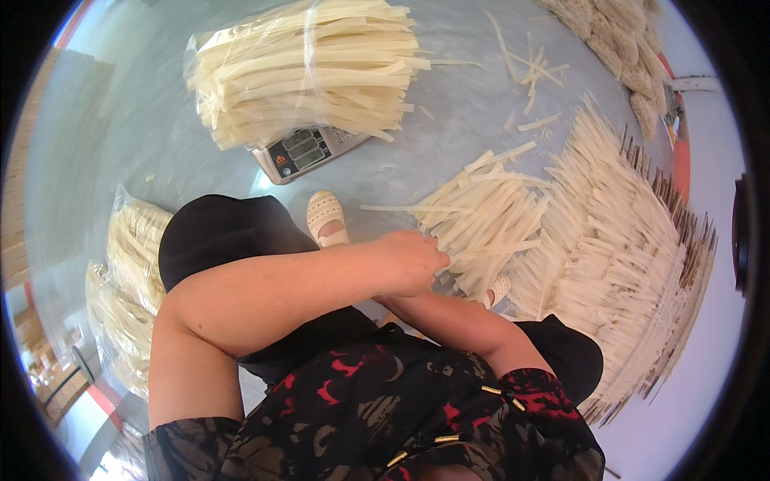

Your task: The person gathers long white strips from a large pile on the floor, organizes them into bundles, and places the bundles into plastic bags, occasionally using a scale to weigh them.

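My left hand [411,261] is closed in front of me, its fingers curled over one end of a pale flat strip, like a wide dried noodle, that reaches right over the loose pile. My right forearm [469,321] crosses beneath my left one, and the left arm hides my right hand and its fingers. Just beyond both hands, a loose pile of cream-coloured flat strips [485,212] lies on the floor. One long strip sticks out of it to the left.
A clear-wrapped bundle of strips [305,68] rests on a digital scale [301,154]. Rows of strips on dark sticks [618,240] spread at right. Bagged strips [138,240] stand at left. Scattered pieces [536,72] lie on the grey floor; more bundles [613,36] are at the far right.
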A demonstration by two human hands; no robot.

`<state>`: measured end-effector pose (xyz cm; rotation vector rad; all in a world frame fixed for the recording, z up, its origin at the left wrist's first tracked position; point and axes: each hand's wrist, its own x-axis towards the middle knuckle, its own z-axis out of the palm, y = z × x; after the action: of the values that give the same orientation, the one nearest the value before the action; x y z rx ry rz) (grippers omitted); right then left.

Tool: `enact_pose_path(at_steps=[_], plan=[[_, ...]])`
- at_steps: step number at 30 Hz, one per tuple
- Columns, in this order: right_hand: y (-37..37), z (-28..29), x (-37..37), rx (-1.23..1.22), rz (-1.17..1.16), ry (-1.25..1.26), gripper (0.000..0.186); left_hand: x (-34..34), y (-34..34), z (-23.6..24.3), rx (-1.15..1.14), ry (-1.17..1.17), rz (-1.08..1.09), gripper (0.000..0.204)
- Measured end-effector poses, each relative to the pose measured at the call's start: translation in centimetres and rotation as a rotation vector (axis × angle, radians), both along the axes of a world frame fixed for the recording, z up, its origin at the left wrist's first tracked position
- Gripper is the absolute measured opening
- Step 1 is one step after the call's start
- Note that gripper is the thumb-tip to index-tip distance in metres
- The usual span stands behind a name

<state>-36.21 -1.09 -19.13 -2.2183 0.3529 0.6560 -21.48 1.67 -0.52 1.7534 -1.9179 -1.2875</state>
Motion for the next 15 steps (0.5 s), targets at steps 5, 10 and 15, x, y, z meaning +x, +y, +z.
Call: enact_pose_path(at_steps=[5,10,15], plan=[[0.1,-0.2,0.3,-0.011,-0.006,-0.041,0.024,-0.2,-0.1,-0.2,-0.013,-0.003,-0.037,0.035],[-0.2,-0.2,1.1,-0.029,-0.005,-0.113,0.024,0.0,-0.2,-0.2,0.010,0.018,-0.053,0.039],[-3.3,-2.7,3.1,-0.296,-0.076,-0.253,0.024,0.1,-0.2,0.1,-0.034,-0.071,-0.082,0.037]])
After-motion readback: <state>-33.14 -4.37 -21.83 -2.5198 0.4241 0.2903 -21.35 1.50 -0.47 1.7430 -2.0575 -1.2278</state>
